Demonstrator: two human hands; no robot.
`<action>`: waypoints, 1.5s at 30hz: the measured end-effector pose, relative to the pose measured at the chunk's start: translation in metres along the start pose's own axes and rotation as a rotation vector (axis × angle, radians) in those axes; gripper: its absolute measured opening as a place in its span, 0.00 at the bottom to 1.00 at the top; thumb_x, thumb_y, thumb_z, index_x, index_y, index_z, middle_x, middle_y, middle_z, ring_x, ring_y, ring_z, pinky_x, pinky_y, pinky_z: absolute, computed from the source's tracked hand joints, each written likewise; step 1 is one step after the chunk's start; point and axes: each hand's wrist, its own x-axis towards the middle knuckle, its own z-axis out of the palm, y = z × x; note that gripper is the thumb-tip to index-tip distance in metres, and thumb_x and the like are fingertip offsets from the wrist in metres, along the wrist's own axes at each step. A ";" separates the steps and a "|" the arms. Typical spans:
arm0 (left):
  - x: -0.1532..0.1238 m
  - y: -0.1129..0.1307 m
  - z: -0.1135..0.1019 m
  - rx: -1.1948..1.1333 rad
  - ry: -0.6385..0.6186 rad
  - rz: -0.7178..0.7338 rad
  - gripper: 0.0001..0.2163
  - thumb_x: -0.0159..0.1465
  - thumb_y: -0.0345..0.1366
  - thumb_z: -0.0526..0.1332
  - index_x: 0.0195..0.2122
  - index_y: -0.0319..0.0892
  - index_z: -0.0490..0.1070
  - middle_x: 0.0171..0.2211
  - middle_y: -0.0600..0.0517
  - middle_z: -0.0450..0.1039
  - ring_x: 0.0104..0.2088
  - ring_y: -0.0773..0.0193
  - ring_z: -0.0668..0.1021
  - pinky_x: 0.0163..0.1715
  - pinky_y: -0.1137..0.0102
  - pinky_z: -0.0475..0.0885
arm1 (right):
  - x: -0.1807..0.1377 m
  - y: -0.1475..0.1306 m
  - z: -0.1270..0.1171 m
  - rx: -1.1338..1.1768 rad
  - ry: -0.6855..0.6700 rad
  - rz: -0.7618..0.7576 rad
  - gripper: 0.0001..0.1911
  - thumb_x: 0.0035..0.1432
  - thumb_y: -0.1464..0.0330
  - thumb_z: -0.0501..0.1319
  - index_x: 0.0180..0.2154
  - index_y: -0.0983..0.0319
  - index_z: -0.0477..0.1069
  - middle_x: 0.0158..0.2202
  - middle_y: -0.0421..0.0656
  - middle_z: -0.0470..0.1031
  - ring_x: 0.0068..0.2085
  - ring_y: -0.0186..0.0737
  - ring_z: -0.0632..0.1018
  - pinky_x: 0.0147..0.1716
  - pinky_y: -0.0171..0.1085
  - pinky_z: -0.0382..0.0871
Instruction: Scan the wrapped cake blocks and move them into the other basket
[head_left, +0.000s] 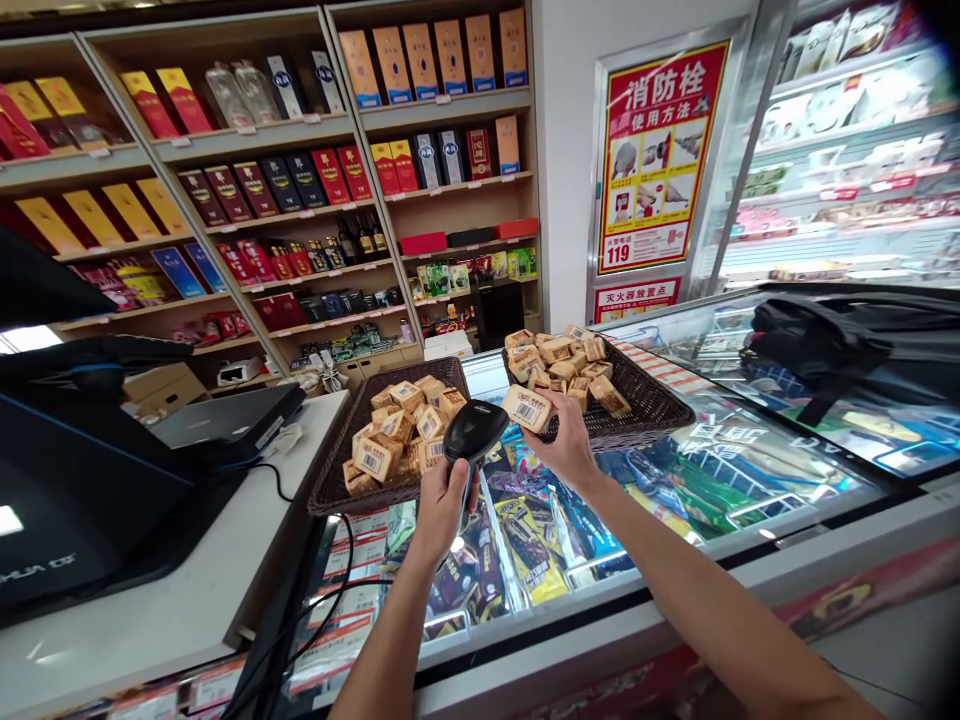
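My left hand [442,505] is wrapped round the handle of a black barcode scanner [474,428], whose head points up and to the right. In my right hand [564,440] is a small tan packaged block [527,408] with a barcode on its face, held close to the scanner head. To the left, a dark woven basket [324,478] holds several similar packages [375,455]. Behind my right hand, a second dark woven basket [645,400] carries more of these packages [556,350]. Both baskets rest on the glass freezer top.
Beneath the baskets is a glass-topped freezer [757,560] with wrapped ice creams inside. A black bag [832,350] lies on its right side. At left stands a counter [187,590] with a checkout machine [82,480]. A black cable [349,560] trails over the freezer. Shelves [300,215] line the back wall.
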 end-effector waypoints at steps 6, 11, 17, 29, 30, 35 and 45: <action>0.000 -0.004 -0.003 0.076 -0.060 0.039 0.24 0.66 0.59 0.55 0.29 0.42 0.68 0.16 0.56 0.65 0.16 0.69 0.66 0.19 0.72 0.60 | -0.001 0.003 0.000 -0.032 -0.005 -0.010 0.33 0.59 0.68 0.64 0.63 0.58 0.55 0.54 0.53 0.71 0.55 0.53 0.73 0.52 0.53 0.74; 0.003 -0.005 -0.003 0.040 0.099 0.023 0.24 0.65 0.61 0.54 0.29 0.42 0.66 0.17 0.57 0.65 0.15 0.69 0.67 0.17 0.72 0.59 | -0.004 0.003 -0.002 -0.058 -0.018 -0.001 0.31 0.59 0.67 0.65 0.61 0.59 0.58 0.53 0.52 0.73 0.54 0.53 0.73 0.53 0.53 0.73; 0.012 0.005 -0.023 0.043 0.694 0.151 0.22 0.66 0.59 0.55 0.31 0.44 0.63 0.22 0.58 0.65 0.16 0.71 0.67 0.16 0.74 0.62 | 0.001 -0.028 0.011 0.019 -0.047 0.058 0.25 0.59 0.65 0.66 0.56 0.59 0.64 0.51 0.51 0.75 0.50 0.53 0.74 0.50 0.53 0.72; 0.015 0.015 -0.045 -0.042 0.841 0.268 0.21 0.68 0.58 0.52 0.33 0.43 0.63 0.23 0.59 0.65 0.17 0.72 0.68 0.18 0.75 0.65 | 0.049 -0.135 0.099 0.210 -0.333 0.147 0.17 0.60 0.58 0.66 0.46 0.61 0.70 0.46 0.51 0.70 0.48 0.51 0.73 0.47 0.50 0.74; 0.015 0.014 -0.043 -0.042 0.832 0.259 0.22 0.67 0.58 0.53 0.32 0.43 0.62 0.22 0.59 0.65 0.17 0.72 0.68 0.19 0.75 0.65 | 0.045 -0.137 0.094 0.243 -0.358 0.095 0.17 0.62 0.59 0.64 0.48 0.61 0.69 0.48 0.51 0.70 0.49 0.50 0.74 0.48 0.48 0.74; 0.017 0.013 -0.033 -0.060 0.808 0.183 0.23 0.65 0.60 0.54 0.30 0.43 0.62 0.23 0.58 0.67 0.16 0.72 0.68 0.15 0.74 0.63 | 0.036 -0.098 0.045 0.100 -0.322 -0.047 0.11 0.66 0.66 0.58 0.49 0.61 0.70 0.51 0.51 0.72 0.52 0.49 0.75 0.52 0.47 0.72; 0.020 0.017 -0.025 -0.048 0.677 0.183 0.25 0.63 0.62 0.56 0.32 0.41 0.67 0.22 0.57 0.67 0.15 0.69 0.68 0.13 0.72 0.62 | 0.038 0.108 -0.033 -0.284 -0.164 0.727 0.16 0.47 0.66 0.72 0.36 0.60 0.69 0.38 0.52 0.73 0.50 0.59 0.75 0.49 0.58 0.68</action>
